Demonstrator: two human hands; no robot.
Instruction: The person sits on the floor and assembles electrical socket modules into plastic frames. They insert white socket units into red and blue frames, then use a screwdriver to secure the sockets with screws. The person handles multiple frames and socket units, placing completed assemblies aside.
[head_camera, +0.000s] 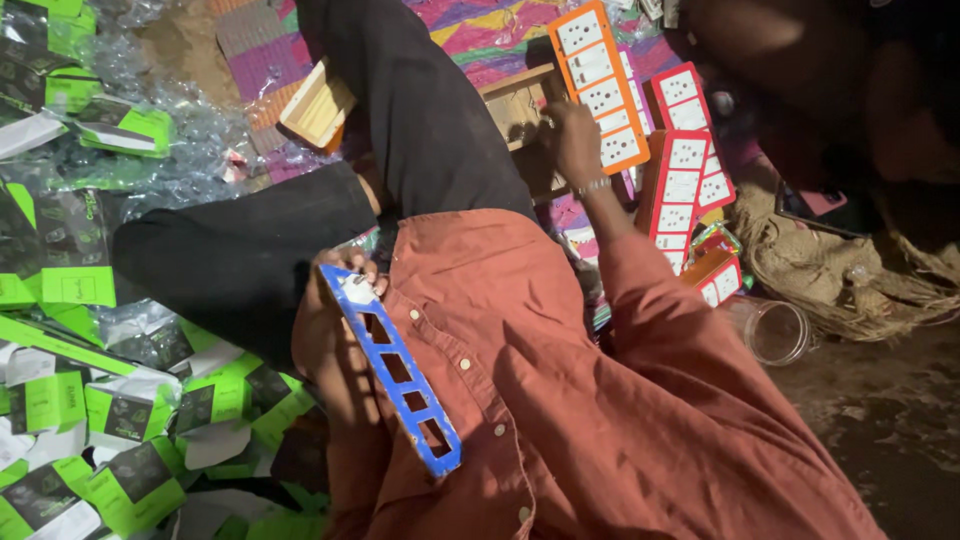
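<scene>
My left hand (345, 268) grips the top end of a long blue plastic socket-strip frame (400, 375) with several empty rectangular cut-outs. The frame lies slanted across my rust-coloured shirt. My right hand (573, 140), a bracelet on its wrist, reaches out to a small wooden box (515, 100). Its curled fingers are at the left edge of an orange socket strip (600, 85) with white sockets. Whether they grip anything is hidden. My black-trousered legs lie between the two hands.
Red socket strips (682, 185) lie stacked right of the orange one. Several green and black packets (125, 410) in clear wrap cover the left. A clear jar (775, 330) and a jute sack (850, 270) sit at the right, and a wooden block (318, 105) lies on a patterned mat.
</scene>
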